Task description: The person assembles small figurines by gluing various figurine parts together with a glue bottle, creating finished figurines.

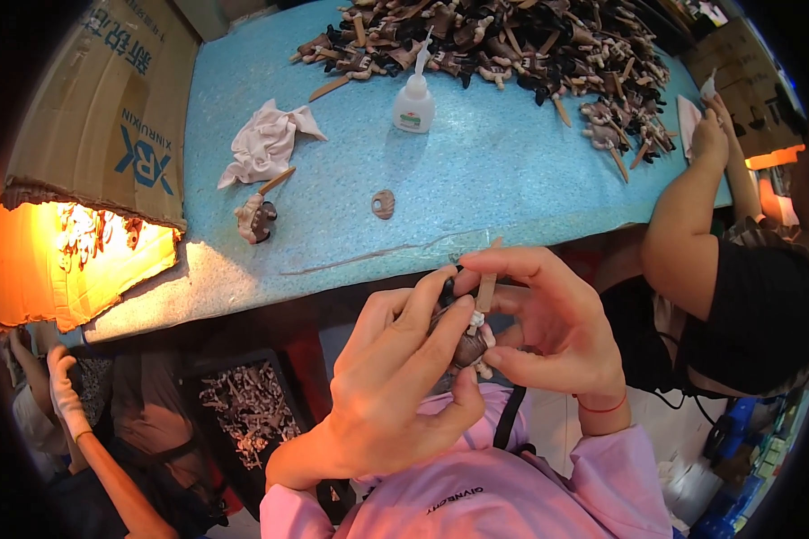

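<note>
Close to my body, just off the table's near edge, my left hand [394,382] and my right hand [553,328] both grip a small figurine [472,349]. It has brown, white and black parts. A flat wooden stick [486,292] rises beside it, between my hands. The fingers of my left hand pinch around its black part, while my right thumb and fingers steady its other side. My fingers hide much of it. On the blue tabletop [324,207] beyond lie a flat brown piece with a hole [383,205] and another small figurine [256,221] with a stick.
A white squeeze bottle [413,108] stands beyond a crumpled pale cloth [268,144]. Stick-bearing figurines form a heap [485,45] at the back. A cardboard box [90,117] bounds the left; a black tray [283,386] of small parts sits below. Co-workers' arms [683,216] are at both sides.
</note>
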A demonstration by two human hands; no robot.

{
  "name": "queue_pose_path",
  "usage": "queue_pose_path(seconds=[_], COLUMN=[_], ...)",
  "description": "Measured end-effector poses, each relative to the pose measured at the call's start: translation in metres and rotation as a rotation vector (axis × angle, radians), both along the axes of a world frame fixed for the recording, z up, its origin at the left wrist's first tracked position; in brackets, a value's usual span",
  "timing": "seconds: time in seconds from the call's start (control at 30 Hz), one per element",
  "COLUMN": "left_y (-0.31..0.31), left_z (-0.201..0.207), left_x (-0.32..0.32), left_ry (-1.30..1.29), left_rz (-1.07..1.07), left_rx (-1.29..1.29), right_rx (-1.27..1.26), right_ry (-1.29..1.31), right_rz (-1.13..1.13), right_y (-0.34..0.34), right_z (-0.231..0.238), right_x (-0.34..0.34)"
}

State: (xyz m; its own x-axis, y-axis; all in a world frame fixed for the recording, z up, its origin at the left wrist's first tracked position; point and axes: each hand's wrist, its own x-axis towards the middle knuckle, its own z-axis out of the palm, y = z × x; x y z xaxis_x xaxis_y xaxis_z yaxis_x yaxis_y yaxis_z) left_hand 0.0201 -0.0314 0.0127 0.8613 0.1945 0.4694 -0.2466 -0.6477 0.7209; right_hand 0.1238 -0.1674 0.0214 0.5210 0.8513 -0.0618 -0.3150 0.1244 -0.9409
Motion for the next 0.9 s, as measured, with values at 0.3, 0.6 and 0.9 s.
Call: queue_pose_path(seconds=[0.3,0.6,0.9], left_y=[-0.0050,-0.0017,-0.0003], left_z=[0.0006,-0.0016,0.0018], left_x=[-0.0017,-0.0019,-0.0030], left_ry=[-0.019,-0.007,-0.011], left_rz=[0.040,0.043,0.018], left_rx=[0.076,0.088,0.085], right_rx=[0.039,0.053,0.092], right_ry=[-0.019,-0.026,-0.003], right_rz=[0.026,0.047,0.049], right_y=[0.0004,0.0029,0.0009], right_z=[-0.0019,-0.0066,-0.0084], right_x=[0.0000,0.0001,0.0004])
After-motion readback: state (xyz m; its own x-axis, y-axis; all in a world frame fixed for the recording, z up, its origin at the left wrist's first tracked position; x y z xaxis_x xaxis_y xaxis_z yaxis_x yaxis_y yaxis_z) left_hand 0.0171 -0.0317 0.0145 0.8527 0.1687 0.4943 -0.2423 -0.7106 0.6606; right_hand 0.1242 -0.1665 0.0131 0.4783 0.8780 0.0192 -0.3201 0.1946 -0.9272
